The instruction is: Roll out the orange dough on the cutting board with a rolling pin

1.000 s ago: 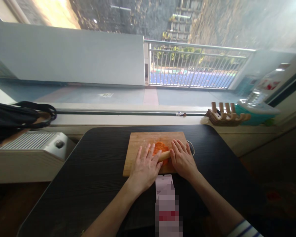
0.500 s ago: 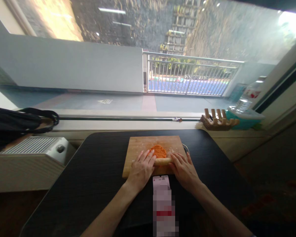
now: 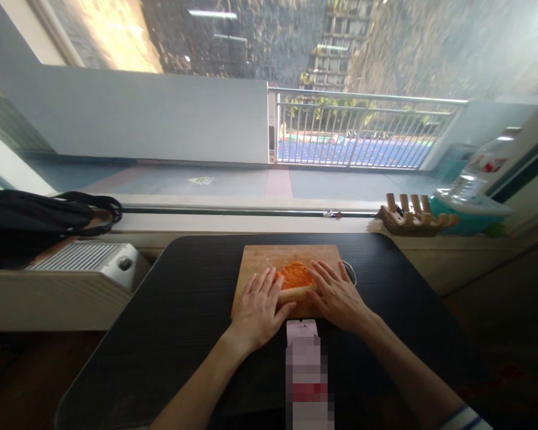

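A wooden cutting board [image 3: 269, 255] lies on the black table [image 3: 174, 322]. On it sits a flat round of orange dough [image 3: 295, 274]. A wooden rolling pin [image 3: 298, 292] rests across the dough's near edge. My left hand [image 3: 260, 310] lies flat on the pin's left end, fingers stretched out. My right hand [image 3: 338, 297] lies flat on its right end, fingers spread. Both palms press on the pin; most of it is hidden under them.
A metal ring [image 3: 350, 270] pokes out at the board's right edge. A phone [image 3: 305, 370] lies on the table near me. A black bag [image 3: 36, 221] lies over a white heater [image 3: 80, 257] at left. A wooden rack [image 3: 412, 214] and plastic bottle [image 3: 479, 173] stand by the window.
Both hands and the pin pulled back toward me from the middle of the dough to its near edge and stayed there. The view shifted slightly.
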